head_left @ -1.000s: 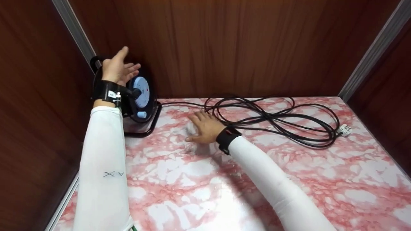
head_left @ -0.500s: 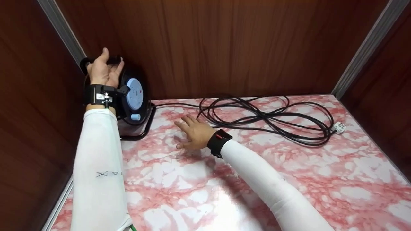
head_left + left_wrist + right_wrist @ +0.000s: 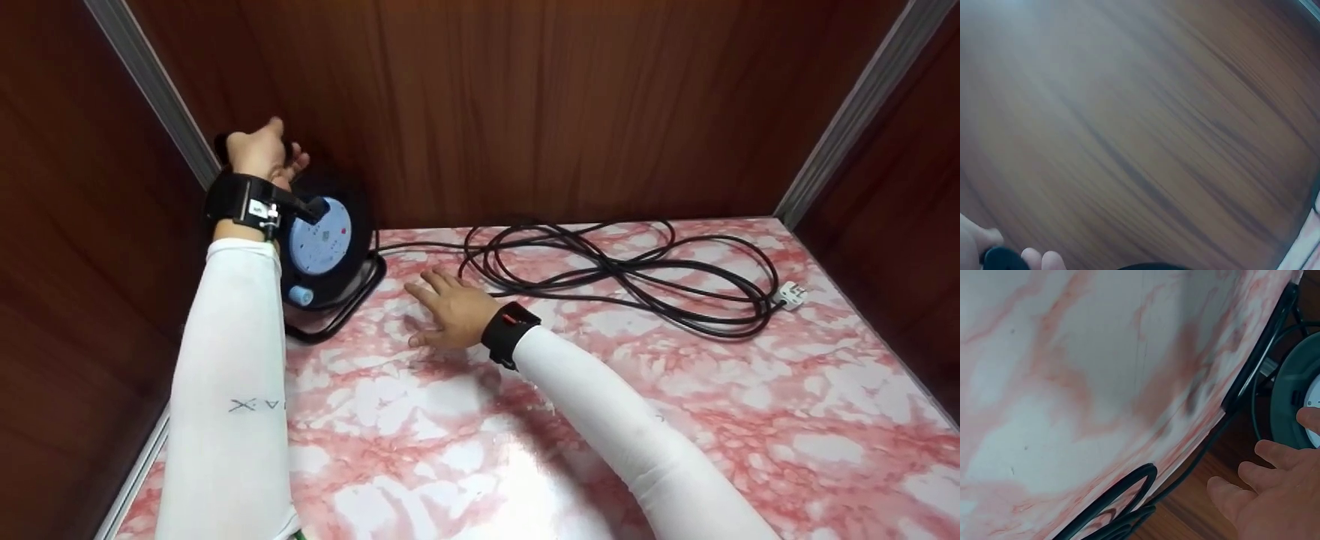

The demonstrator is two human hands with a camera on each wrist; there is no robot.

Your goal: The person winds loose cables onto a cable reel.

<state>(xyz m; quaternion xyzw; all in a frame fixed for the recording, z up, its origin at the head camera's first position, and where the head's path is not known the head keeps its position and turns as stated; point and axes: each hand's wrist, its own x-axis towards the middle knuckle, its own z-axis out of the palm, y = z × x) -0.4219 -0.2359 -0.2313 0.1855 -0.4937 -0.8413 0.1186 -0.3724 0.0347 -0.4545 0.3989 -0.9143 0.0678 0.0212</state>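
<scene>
At the far left corner of the head view stands a black cable reel with a light blue face, a blue knob and a black tube stand. My left hand grips the reel's top handle; the left wrist view shows thumb and fingertips about the black handle. My right hand has its fingers spread, low over the table between the reel and the cable, holding nothing. From the reel a black cable runs right into loose loops, with a white plug at their right.
Brown wood-grain panels rise behind and at both sides, joined by grey metal corner strips. The table has a red and white marbled top. White sleeves cover both forearms.
The left hand went from open beside the reel to gripping its handle. The reel has turned and shifted slightly toward me and right. The right hand moved a little left, then stayed.
</scene>
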